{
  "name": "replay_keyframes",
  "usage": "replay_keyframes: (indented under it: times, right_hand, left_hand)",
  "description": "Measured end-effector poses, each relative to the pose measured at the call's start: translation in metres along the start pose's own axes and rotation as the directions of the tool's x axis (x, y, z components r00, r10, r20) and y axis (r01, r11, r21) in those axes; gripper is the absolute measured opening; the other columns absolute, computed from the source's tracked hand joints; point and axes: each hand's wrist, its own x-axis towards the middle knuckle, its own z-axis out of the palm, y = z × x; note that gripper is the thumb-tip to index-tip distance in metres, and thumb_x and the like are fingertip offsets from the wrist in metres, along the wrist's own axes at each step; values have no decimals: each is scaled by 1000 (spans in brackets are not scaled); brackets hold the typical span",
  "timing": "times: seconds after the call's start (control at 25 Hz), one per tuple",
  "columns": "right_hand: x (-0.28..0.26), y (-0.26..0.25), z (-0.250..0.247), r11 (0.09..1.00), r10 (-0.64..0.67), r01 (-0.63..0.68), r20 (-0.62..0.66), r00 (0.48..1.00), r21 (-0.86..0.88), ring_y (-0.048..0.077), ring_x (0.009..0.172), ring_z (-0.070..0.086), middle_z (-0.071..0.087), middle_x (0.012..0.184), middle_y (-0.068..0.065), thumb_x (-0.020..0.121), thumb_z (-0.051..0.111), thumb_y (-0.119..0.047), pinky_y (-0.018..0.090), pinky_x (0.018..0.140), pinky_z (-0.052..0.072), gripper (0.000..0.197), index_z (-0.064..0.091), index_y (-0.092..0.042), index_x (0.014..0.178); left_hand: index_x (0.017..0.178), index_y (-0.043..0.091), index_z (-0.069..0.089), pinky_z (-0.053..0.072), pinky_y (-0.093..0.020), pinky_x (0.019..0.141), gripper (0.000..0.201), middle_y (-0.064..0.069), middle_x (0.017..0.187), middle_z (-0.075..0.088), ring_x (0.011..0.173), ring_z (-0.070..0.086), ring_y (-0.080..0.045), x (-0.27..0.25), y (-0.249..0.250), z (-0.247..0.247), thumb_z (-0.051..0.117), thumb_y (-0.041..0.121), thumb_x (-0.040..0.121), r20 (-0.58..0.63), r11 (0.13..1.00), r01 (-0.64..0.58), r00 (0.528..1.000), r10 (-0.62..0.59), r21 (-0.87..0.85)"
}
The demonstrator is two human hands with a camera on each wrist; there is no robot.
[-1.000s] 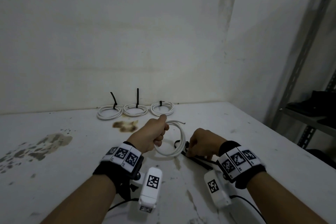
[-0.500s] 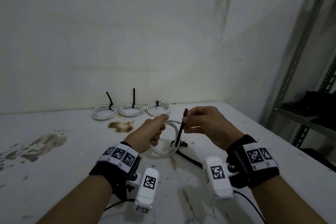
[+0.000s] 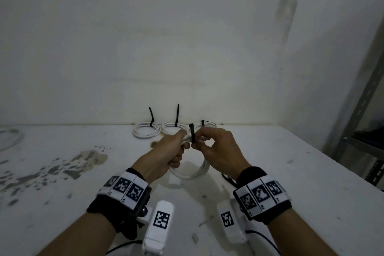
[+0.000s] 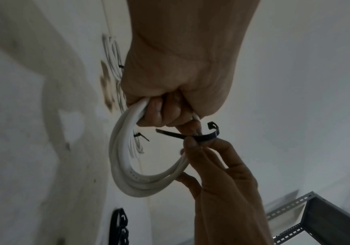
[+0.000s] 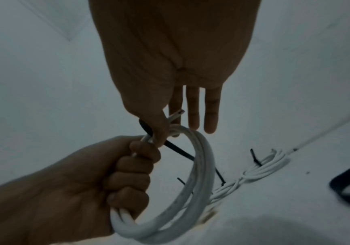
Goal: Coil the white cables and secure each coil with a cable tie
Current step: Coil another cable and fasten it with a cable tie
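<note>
My left hand (image 3: 176, 149) grips a coil of white cable (image 3: 197, 172) in a fist above the table; the loop (image 4: 123, 165) hangs below the curled fingers (image 5: 132, 167). My right hand (image 3: 209, 141) pinches a black cable tie (image 3: 192, 135) between thumb and forefinger right beside the left fist, at the top of the coil. The tie (image 4: 193, 136) runs under the cable, its head curling up. In the right wrist view the tie (image 5: 178, 152) passes through the coil (image 5: 197, 167), with the other fingers (image 5: 212, 112) held straight. A bare cable end pokes out near the thumb.
Three tied white coils (image 3: 147, 130) lie in a row against the back wall, black tie tails sticking up. Spare black ties (image 4: 118, 230) lie on the white table (image 3: 311, 193) near my right wrist. Another white cable (image 3: 10, 137) is at far left. A metal shelf (image 3: 361, 110) stands right.
My right hand picked a black tie off the table, lifted it and brought it against the coil in my left fist. Both hands rose and moved farther from me.
</note>
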Motion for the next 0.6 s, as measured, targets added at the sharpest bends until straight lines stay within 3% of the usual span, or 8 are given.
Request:
replay_keyframes:
  times: [0.08,0.2,0.32,0.4,0.48,0.6]
  right_hand:
    - [8,-7,22,997,-66,65,-17,998,-35,8,72,59,61,68,-18,87,71,-15,25,63,48,17,64,-26,76]
    - [21,-26,52,975,-201,199,-12,979,-103,12,62,57,61,67,-14,90,63,-14,37,61,50,14,61,-25,82]
    - [35,-47,77,972,-233,234,-17,972,30,6,70,62,68,76,-11,92,63,-11,29,66,51,13,67,-23,91]
    - [43,-61,92,966,-213,210,5,977,149,-2,96,60,72,93,-11,90,70,-13,21,85,46,15,72,-24,100]
    - [51,-73,105,957,-248,241,23,968,163,-11,115,45,70,115,-7,85,77,-16,18,103,34,15,74,-19,99]
    - [59,-89,119,933,-337,336,-13,941,131,3,121,42,63,125,-5,80,82,-22,19,104,32,13,75,-21,91]
  left_hand:
    - [73,10,54,15,-22,43,50,4,49,22,41,17,-11,-6,2,-23,41,49,101,-34,1000,9,999,-10,-25]
    - [90,10,60,15,-21,42,51,5,50,19,42,15,-10,-16,5,-59,50,59,94,-49,996,22,998,-27,-86]
    - [89,17,55,13,-23,43,33,6,50,18,43,13,-10,-25,8,-91,59,50,93,-62,979,6,998,-19,-203]
    - [87,19,52,14,-23,43,26,6,50,20,43,14,-9,-29,9,-113,62,43,93,-125,961,-31,992,-4,-276]
    - [87,20,54,15,-22,41,24,7,49,21,41,16,-9,-29,10,-132,63,40,92,-208,953,-77,978,15,-292]
    - [86,18,61,16,-23,41,21,7,48,22,41,16,-9,-29,12,-154,65,39,90,-315,949,-141,948,47,-283]
